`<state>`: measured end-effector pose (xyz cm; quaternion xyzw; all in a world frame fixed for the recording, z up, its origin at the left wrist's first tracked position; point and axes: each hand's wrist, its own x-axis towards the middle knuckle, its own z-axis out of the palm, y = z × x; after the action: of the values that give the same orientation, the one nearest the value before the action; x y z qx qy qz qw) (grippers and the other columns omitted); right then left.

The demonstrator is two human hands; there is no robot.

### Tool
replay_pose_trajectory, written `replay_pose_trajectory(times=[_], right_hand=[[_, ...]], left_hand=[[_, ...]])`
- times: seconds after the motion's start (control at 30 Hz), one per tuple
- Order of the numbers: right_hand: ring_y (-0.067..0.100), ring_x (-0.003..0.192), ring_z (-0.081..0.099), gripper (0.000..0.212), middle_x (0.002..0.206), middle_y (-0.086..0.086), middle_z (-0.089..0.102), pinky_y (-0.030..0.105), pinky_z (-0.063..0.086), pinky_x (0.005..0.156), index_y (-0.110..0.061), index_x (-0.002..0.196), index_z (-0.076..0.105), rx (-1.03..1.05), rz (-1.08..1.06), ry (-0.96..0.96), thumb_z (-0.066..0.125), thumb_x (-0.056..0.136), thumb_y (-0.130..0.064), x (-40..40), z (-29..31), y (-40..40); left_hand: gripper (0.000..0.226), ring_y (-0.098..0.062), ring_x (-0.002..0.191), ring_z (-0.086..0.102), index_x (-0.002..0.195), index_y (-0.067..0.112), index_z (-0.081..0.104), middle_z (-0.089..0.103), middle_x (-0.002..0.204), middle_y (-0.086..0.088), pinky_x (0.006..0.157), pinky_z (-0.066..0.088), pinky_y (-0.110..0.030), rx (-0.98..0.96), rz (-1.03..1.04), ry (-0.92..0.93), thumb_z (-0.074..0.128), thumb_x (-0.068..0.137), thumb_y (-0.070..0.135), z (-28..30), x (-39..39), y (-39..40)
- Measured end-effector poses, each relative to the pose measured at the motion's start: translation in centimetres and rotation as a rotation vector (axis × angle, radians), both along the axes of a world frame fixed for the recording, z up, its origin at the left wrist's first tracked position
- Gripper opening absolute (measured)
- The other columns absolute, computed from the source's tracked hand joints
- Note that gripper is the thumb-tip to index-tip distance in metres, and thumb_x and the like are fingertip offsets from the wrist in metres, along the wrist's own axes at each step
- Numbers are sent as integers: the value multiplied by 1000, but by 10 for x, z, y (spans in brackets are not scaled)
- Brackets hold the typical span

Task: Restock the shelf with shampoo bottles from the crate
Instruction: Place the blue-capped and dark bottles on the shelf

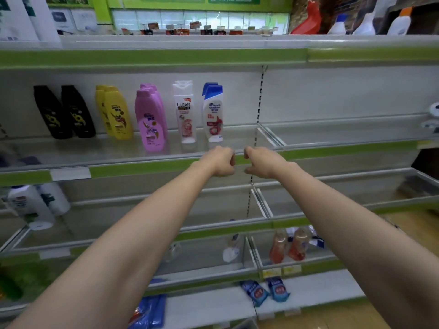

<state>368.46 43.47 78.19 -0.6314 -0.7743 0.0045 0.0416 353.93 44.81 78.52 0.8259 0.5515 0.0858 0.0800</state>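
The middle shelf (242, 136) has bare room right of the blue-capped bottle (213, 112), running to the divider rail (269, 136) — beyond it, the right bay (344, 129) lies bare too. Leftward, upright bottles crowd the way: white bottle (186, 112), pink bottles (150, 119), yellow bottles (116, 112), black bottles (64, 112) — narrow gaps between.
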Motion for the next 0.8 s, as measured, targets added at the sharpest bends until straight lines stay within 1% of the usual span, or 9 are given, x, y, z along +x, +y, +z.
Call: replay_pose_trajectory(times=[0.1, 0.2, 0.33, 0.47, 0.53, 0.63, 0.7, 0.8], right_hand=[[36, 115, 52, 45, 127, 18, 53, 40, 44, 88, -6, 125, 42, -42, -24, 19, 58, 90, -28, 9, -19, -15], [37, 115, 53, 44, 127, 17, 52, 41, 44, 87, -7, 125, 41, -101, -64, 28, 57, 91, -30, 17, -43, -29], [36, 114, 53, 43, 128, 16, 53, 40, 43, 85, -8, 127, 40, -205, -97, 60, 56, 92, -27, 26, -83, -45], [35, 118, 52, 45, 133, 16, 50, 40, 44, 90, -8, 130, 40, -285, -133, 83, 56, 92, -24, 33, -131, -61], [36, 119, 52, 43, 135, 18, 49, 41, 44, 90, -6, 130, 39, -351, -156, 113, 53, 93, -22, 36, -161, -69], [37, 117, 53, 44, 133, 18, 49, 41, 45, 89, -5, 130, 38, -450, -194, 160, 55, 92, -20, 40, -214, -83], [35, 116, 52, 48, 133, 16, 48, 41, 47, 88, -7, 132, 38, -539, -219, 204, 59, 91, -23, 40, -257, -95], [34, 118, 50, 51, 135, 15, 44, 41, 46, 91, -8, 134, 37, -657, -249, 291, 59, 91, -26, 35, -320, -121]], left_hand=[[26, -29, 107, 59, 109, 17, 61, 62, 116, -9, 86, 49, -34, -27, -27, 96, 60, 82, 17, -20, 8, -11], [28, -30, 107, 58, 111, 16, 59, 61, 117, -10, 88, 50, -35, -107, -66, 135, 59, 83, 18, -45, 15, -16], [32, -28, 109, 57, 117, 14, 57, 59, 120, -9, 86, 46, -32, -209, -135, 190, 59, 85, 16, -87, 27, -19], [34, -30, 111, 57, 118, 12, 58, 59, 122, -12, 88, 47, -33, -277, -205, 239, 61, 85, 19, -140, 38, -22], [33, -31, 112, 57, 116, 10, 58, 59, 123, -14, 91, 48, -34, -329, -240, 245, 60, 84, 18, -174, 43, -26], [39, -33, 116, 53, 123, 7, 54, 55, 126, -17, 96, 45, -37, -432, -268, 270, 59, 85, 18, -228, 45, -39], [42, -33, 119, 51, 127, 6, 51, 52, 128, -18, 96, 45, -37, -509, -285, 304, 58, 87, 17, -268, 45, -48], [45, -32, 121, 49, 132, 9, 46, 47, 133, -13, 95, 43, -36, -609, -277, 338, 56, 88, 18, -330, 40, -67]])
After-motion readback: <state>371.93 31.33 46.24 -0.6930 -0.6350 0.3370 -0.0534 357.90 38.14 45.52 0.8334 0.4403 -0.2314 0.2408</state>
